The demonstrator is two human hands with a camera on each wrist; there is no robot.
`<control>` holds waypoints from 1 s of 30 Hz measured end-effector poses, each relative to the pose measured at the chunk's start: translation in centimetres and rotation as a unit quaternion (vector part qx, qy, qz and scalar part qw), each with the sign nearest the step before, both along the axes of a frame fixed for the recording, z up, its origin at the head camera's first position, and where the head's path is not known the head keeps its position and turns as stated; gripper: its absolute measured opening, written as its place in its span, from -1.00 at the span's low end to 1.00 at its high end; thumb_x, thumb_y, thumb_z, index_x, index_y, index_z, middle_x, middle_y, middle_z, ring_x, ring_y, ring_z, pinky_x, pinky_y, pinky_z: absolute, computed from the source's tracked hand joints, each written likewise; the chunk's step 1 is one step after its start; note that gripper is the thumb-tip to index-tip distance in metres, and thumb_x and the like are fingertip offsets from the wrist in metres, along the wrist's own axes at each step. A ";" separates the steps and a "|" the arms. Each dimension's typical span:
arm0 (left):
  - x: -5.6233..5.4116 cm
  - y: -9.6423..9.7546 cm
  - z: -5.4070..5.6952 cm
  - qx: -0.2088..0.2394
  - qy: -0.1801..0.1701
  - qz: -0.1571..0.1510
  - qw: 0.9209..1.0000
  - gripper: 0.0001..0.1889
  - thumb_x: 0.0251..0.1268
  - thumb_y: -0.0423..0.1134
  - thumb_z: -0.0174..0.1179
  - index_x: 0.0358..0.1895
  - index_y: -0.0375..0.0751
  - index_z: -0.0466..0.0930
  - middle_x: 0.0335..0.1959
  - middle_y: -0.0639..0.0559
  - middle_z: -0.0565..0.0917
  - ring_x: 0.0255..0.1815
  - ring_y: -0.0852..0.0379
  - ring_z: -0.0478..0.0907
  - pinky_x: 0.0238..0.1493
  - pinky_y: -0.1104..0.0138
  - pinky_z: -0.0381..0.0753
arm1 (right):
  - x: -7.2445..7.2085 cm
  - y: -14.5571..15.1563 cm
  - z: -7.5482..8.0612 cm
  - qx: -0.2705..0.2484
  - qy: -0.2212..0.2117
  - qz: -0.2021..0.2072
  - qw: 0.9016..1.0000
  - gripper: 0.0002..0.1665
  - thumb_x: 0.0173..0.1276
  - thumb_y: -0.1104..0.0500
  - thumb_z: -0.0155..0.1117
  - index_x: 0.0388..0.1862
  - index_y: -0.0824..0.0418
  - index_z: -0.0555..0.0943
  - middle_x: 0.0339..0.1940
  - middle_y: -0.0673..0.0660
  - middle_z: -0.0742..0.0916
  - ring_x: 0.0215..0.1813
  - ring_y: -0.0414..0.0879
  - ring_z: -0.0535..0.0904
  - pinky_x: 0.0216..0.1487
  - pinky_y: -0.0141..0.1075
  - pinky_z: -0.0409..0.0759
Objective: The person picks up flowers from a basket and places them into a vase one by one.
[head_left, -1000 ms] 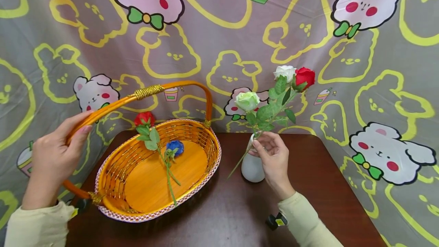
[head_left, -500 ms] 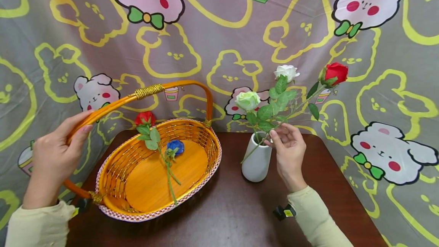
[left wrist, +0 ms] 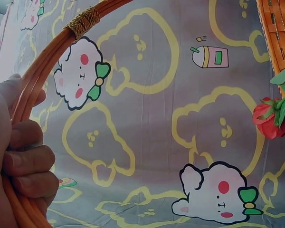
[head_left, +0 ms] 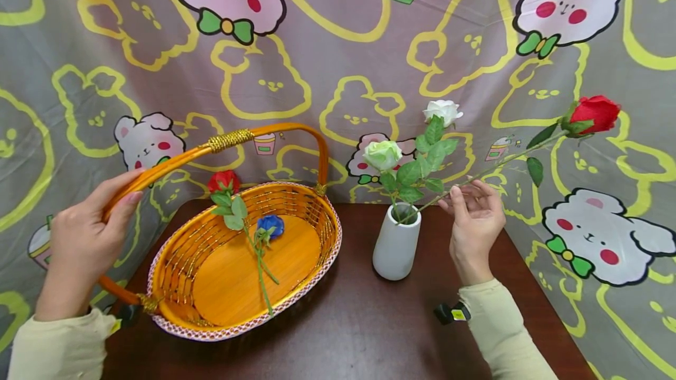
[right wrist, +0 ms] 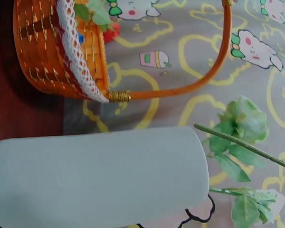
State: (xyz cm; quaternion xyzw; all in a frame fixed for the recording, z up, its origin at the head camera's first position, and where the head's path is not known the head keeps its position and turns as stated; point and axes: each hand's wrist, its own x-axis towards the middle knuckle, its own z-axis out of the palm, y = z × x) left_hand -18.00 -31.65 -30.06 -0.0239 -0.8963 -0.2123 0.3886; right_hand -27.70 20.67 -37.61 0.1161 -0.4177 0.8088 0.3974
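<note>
My left hand [head_left: 87, 239] grips the orange handle [head_left: 182, 164] of a woven basket [head_left: 227, 295]; in the left wrist view its fingers [left wrist: 35, 159] curl round it. Inside the basket lie a red rose [head_left: 223, 182], its head at the far rim, and a short blue rose [head_left: 270, 226]. On the right, my right hand [head_left: 477, 224] pinches the stem of another red rose [head_left: 594, 116], which slants up to the right. Its cut stem end [right wrist: 202, 127] is right at the mouth of the white vase [head_left: 397, 254]. A pale green rose [head_left: 382, 155] and a white rose [head_left: 442, 112] stand in the vase.
A dark brown table [head_left: 338, 333] carries the basket and vase. Behind it hangs a grey curtain [head_left: 338, 46] with cartoon rabbits and yellow outlines. The vase stands to the right of the basket, with a gap between them.
My right hand has moved right, carrying the red rose away from the other two blooms, and its stem end has shifted from left of the vase to its mouth. The left hand stays put.
</note>
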 end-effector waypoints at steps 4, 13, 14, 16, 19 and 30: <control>0.1 0.0 -0.1 0.000 0.001 -0.001 1.000 -0.59 0.53 -0.06 0.23 0.33 -0.05 0.63 -0.55 -0.19 0.56 -0.73 0.34 0.12 -0.70 0.45 0.11 | -0.2 0.4 0.0 0.004 0.005 -0.016 1.000 -0.61 0.25 0.60 0.36 0.05 0.53 0.53 -0.26 0.22 0.65 -0.34 -0.05 0.70 -0.35 -0.26 0.76; 0.1 0.1 -0.1 0.001 0.004 -0.003 1.000 -0.59 0.52 -0.06 0.23 0.33 -0.05 0.62 -0.57 -0.16 0.54 -0.73 0.34 0.12 -0.71 0.45 0.11 | -0.6 0.6 -0.5 0.019 0.000 -0.039 0.999 -0.62 0.26 0.58 0.36 0.06 0.52 0.54 -0.26 0.21 0.66 -0.34 -0.06 0.69 -0.34 -0.27 0.76; 0.1 0.1 -0.1 0.001 0.003 -0.002 1.000 -0.59 0.52 -0.06 0.23 0.33 -0.05 0.63 -0.57 -0.16 0.54 -0.73 0.34 0.12 -0.71 0.45 0.11 | -0.6 0.6 -0.6 0.017 -0.003 -0.039 0.999 -0.61 0.26 0.57 0.38 0.05 0.53 0.54 -0.26 0.22 0.66 -0.34 -0.06 0.69 -0.35 -0.27 0.76; 0.1 0.1 -0.1 0.000 0.002 0.001 1.000 -0.59 0.53 -0.06 0.23 0.33 -0.05 0.62 -0.56 -0.16 0.55 -0.73 0.34 0.12 -0.71 0.45 0.11 | -0.7 0.5 -0.8 0.014 -0.010 -0.038 0.999 -0.61 0.25 0.56 0.39 0.04 0.52 0.54 -0.25 0.22 0.66 -0.34 -0.05 0.69 -0.36 -0.27 0.75; 0.1 0.1 -0.1 0.001 -0.001 0.005 1.000 -0.59 0.53 -0.05 0.22 0.34 -0.04 0.62 -0.56 -0.17 0.55 -0.73 0.34 0.13 -0.71 0.46 0.12 | -0.7 0.4 -1.3 0.015 -0.018 -0.038 0.999 -0.61 0.24 0.54 0.42 0.04 0.50 0.56 -0.25 0.23 0.66 -0.33 -0.04 0.70 -0.35 -0.27 0.76; 0.0 0.0 -0.1 0.003 0.001 0.003 1.000 -0.59 0.53 -0.05 0.23 0.34 -0.04 0.62 -0.55 -0.19 0.57 -0.73 0.36 0.13 -0.70 0.46 0.12 | -1.2 -0.2 -2.8 0.074 -0.045 -0.059 0.995 -0.61 0.26 0.53 0.41 0.07 0.55 0.57 -0.28 0.16 0.67 -0.35 -0.12 0.69 -0.32 -0.33 0.75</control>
